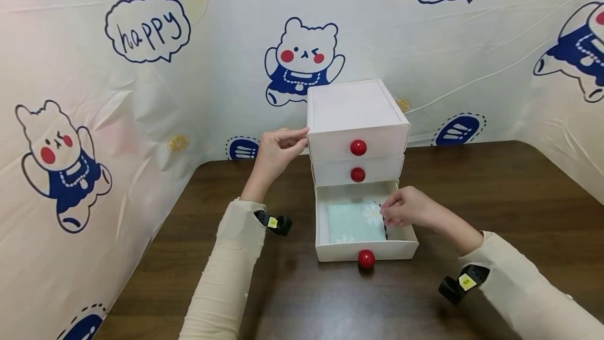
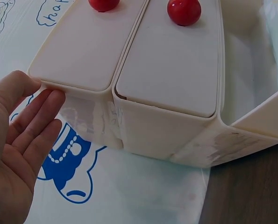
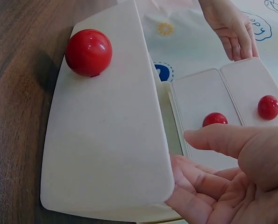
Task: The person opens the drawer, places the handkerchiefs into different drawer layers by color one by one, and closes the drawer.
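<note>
A white three-drawer box (image 1: 354,109) with round red knobs stands on the table, its bottom drawer (image 1: 346,252) pulled out. In that drawer lies a pale green notebook (image 1: 351,222) with white daisies and a dark binding along its right edge. My right hand (image 1: 410,208) is over the drawer's right side, at the bound edge. In the right wrist view a gap shows between its thumb and bent fingers; the fingertips are partly hidden behind the drawer front. The fingertips and thumb of my left hand (image 1: 278,153) touch the box's upper left front corner.
The top drawer (image 2: 82,46) and the middle drawer (image 2: 171,60) are closed. Brown wooden table (image 1: 292,298) surrounds the box. Behind it hangs a pale printed cloth (image 1: 226,67) with cartoon bears. Each sleeved wrist wears a small black camera (image 1: 280,225).
</note>
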